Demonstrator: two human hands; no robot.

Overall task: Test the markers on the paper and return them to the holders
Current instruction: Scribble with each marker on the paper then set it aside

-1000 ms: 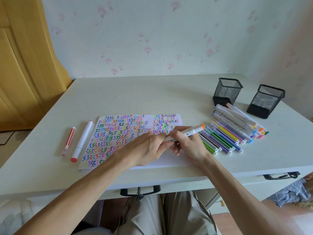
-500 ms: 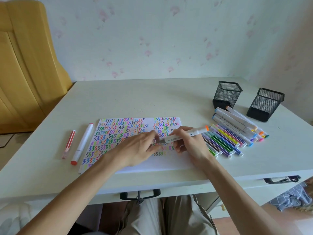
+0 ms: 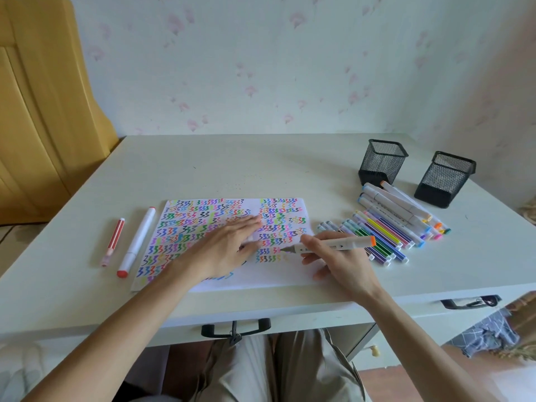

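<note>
Smear Risk During Marker Test

Marker [image 3: 333, 245] is pinched in the right hand [image 3: 338, 261], nib touching paper [image 3: 278, 275]. Paper is pressed flat by the open-fingered left hand [image 3: 223, 248]. Fresh ink could be smeared if that palm slides.

A white desk [image 3: 261, 169] stands against floral wallpaper [image 3: 261, 68], a yellow wooden panel [image 3: 43, 111] leftward.

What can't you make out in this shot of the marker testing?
- Head view: inside both mesh holders, hidden by their walls.
- Squiggles on the paper under the left hand.
- Print on the orange-capped marker in the right hand: too small.
</note>
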